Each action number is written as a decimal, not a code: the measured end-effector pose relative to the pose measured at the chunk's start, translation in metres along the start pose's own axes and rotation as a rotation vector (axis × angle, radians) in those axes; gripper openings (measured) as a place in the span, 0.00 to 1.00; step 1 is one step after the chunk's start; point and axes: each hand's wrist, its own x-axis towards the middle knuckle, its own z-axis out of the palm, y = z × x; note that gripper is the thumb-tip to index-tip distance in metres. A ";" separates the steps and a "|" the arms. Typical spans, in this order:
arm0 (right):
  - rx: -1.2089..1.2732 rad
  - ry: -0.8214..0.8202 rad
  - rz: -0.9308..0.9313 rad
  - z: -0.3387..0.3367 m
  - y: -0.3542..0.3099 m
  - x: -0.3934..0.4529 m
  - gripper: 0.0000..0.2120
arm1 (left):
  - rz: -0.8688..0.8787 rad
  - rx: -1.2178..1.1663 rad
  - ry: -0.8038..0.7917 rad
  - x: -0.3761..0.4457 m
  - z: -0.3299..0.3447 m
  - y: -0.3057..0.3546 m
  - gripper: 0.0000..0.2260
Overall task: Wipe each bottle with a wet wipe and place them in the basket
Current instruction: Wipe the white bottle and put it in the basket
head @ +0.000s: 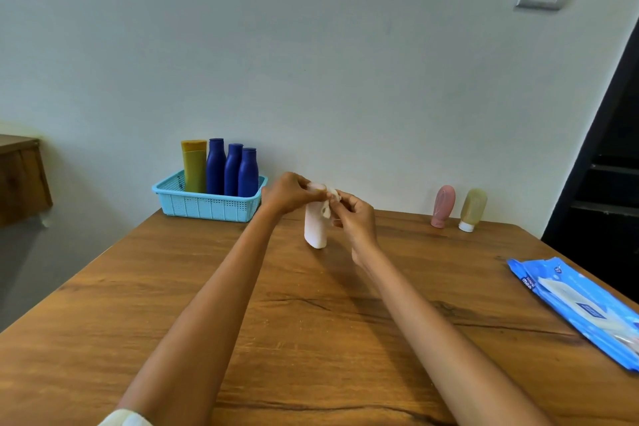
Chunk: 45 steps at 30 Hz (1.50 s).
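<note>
You were in the wiping step, judging by the hands. Your left hand [288,192] pinched the top of the white bottle [315,226], fingers curled round its cap end, and kept it upright on the table [242,304], near the middle and toward the far edge. Your right hand [356,218] pinched the wipe [331,202] against the bottle's upper side, fingers curled on the cloth.

The next move, as I judge it, called for running the wipe down the rest of the body while the left hand steadied the top, then carrying the bottle left to the basket [207,206] and setting it upright in the room left there.

By count: one basket, far left by the wall, held four bottles standing upright, one yellow bottle [194,166] and three blue bottles [232,169] packed side by side. One white bottle was in hand. Two stood unwiped, cap down, far right against the wall: a pink bottle [442,206] and, just beside it, a tan bottle [473,209]. That made seven bottles. One pack of wipes [581,308] lay at the right edge.
</note>
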 end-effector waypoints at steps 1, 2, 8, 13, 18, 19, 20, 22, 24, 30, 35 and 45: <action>-0.034 0.044 -0.041 0.001 -0.001 0.001 0.05 | -0.020 -0.009 0.040 0.001 0.001 0.000 0.22; -0.078 0.071 -0.087 0.002 0.000 0.002 0.05 | -0.041 -0.040 0.079 0.002 0.001 0.003 0.23; -0.462 -0.010 -0.177 -0.006 0.014 -0.001 0.11 | -0.099 -0.026 0.352 0.006 -0.011 0.017 0.20; -0.383 -0.027 0.043 -0.013 0.016 -0.003 0.09 | -0.089 -0.242 0.324 0.006 -0.016 0.010 0.18; 0.294 -0.042 0.432 -0.012 0.001 0.001 0.07 | 0.057 -0.394 0.218 0.002 -0.014 0.025 0.21; 0.439 -0.013 0.484 -0.014 -0.001 0.001 0.06 | 0.081 -0.403 0.189 0.001 -0.014 0.025 0.20; 0.535 0.020 0.515 -0.017 -0.002 0.001 0.05 | 0.101 -0.397 0.160 0.000 -0.013 0.025 0.19; 0.610 0.066 0.533 -0.021 -0.003 0.002 0.07 | 0.129 -0.362 0.105 0.002 -0.008 0.023 0.19; 0.650 0.083 0.532 -0.024 -0.003 0.002 0.09 | 0.151 -0.314 0.073 0.003 -0.001 0.024 0.20; 0.643 0.037 0.576 -0.025 -0.007 -0.001 0.09 | 0.162 -0.189 0.215 0.003 0.013 0.029 0.24; 0.382 0.052 0.560 -0.026 -0.006 -0.002 0.03 | 0.166 -0.108 0.304 0.002 0.012 0.024 0.23; 0.139 0.081 0.096 -0.005 -0.036 0.000 0.13 | 0.162 -0.119 0.253 -0.001 0.015 0.019 0.23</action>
